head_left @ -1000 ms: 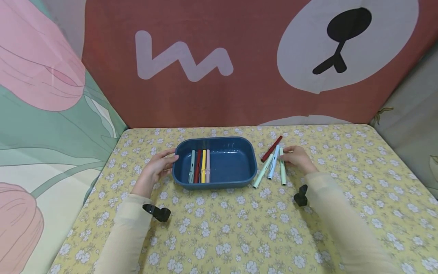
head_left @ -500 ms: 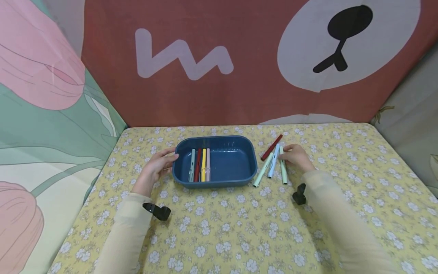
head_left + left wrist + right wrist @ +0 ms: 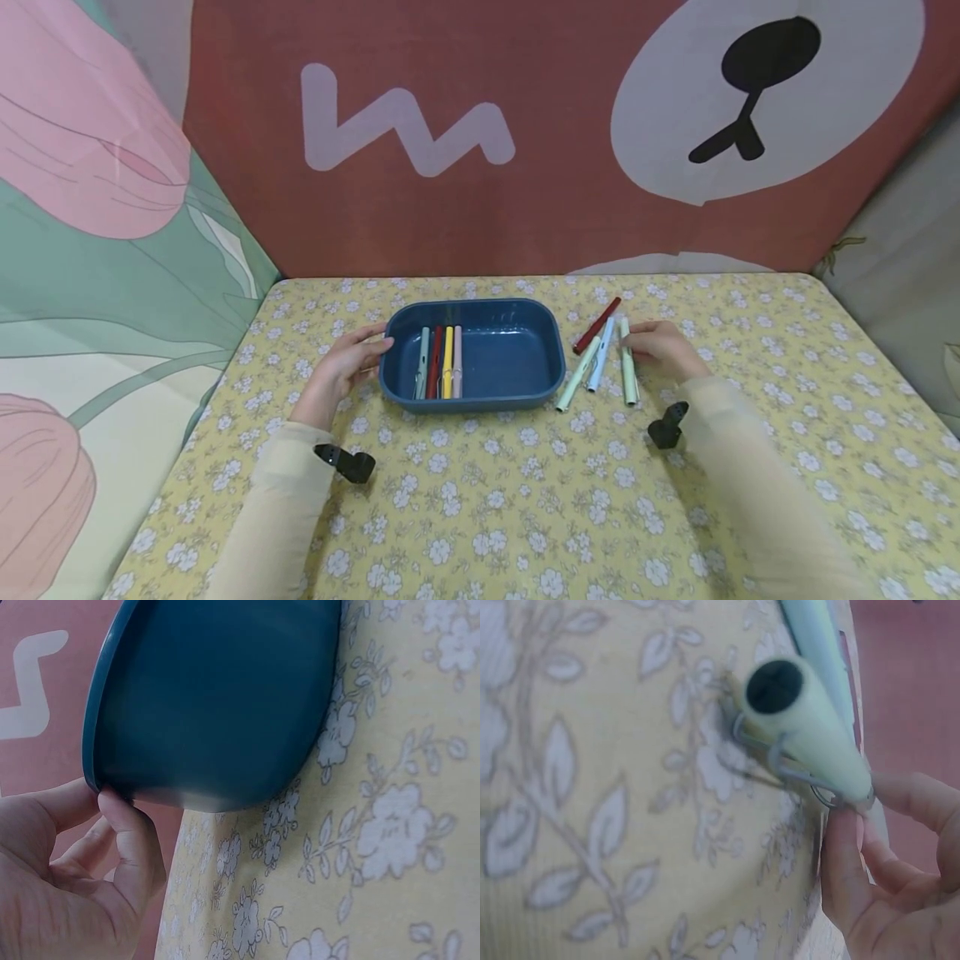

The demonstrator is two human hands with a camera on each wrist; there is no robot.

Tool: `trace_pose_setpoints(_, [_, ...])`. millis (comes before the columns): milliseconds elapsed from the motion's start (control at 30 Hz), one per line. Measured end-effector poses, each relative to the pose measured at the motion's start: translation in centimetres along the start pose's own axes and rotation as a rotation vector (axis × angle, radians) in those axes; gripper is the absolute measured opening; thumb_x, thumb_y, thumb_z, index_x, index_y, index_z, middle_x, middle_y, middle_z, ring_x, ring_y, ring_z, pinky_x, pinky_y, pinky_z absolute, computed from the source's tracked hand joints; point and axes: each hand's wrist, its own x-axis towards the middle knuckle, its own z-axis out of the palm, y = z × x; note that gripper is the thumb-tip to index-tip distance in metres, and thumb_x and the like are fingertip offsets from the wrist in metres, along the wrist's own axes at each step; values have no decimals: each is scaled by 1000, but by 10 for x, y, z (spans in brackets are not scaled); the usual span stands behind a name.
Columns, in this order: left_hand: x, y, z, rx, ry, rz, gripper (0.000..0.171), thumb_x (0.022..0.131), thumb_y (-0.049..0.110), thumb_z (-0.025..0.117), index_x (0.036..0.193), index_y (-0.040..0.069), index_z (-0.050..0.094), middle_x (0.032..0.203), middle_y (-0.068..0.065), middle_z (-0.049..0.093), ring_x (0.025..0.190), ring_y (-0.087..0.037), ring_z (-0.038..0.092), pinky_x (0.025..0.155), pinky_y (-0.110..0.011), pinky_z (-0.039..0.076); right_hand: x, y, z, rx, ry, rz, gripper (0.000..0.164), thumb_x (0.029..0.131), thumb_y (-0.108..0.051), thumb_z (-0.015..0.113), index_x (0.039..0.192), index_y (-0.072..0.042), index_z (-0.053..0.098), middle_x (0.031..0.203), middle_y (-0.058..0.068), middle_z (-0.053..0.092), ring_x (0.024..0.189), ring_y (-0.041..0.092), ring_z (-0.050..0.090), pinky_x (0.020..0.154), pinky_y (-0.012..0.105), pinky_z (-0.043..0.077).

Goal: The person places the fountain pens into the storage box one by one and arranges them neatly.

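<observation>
currently we pinch a slim, pale-green, wire-clipped cylindrical pen [image 3: 628, 375] with our right hand [image 3: 666, 347]. just left of that hand lie a light-blue pen [image 3: 601, 357], a second pale-green pen [image 3: 578, 375] and a dark-red pen [image 3: 597, 325], on yellow flowered cloth [image 3: 480, 508]. our left hand [image 3: 347, 360] grips the rim of a rounded-rectangular, glossy dark-blue tub [image 3: 513, 367] to its right, holding grey-green, dark-red, yellow and pink pens [image 3: 447, 365].
</observation>
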Motion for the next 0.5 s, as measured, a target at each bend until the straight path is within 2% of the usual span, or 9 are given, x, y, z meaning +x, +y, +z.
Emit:
trace_pose_setpoints(133, [0, 0, 0, 3, 1, 1, 57, 98, 24, 55, 151, 21, 32, 88, 12, 64, 66, 1, 61, 58, -16, 47, -1, 0, -4, 4, 8, 0, 60, 98, -19, 50, 146, 9, 27, 127, 18, 52, 83, -3, 61, 85, 21, 53])
trace_pose_setpoints(367, [1, -1, 0, 7, -3, 8, 57, 98, 24, 55, 151, 20, 32, 88, 13, 64, 66, 2, 60, 58, -15, 47, -3, 1, -7, 60, 9, 13, 61, 99, -17, 49, 148, 8, 22, 96, -6, 59, 77, -3, 60, 78, 19, 53])
trace_pose_setpoints(500, [1, -2, 0, 7, 0, 9, 57, 98, 23, 55, 150, 20, 32, 90, 12, 64, 67, 1, 61, 58, -15, 47, -3, 2, -8, 67, 10, 27, 63, 99, -16, 49, 149, 8, 19, 87, -12, 58, 74, -3, 59, 73, 17, 52])
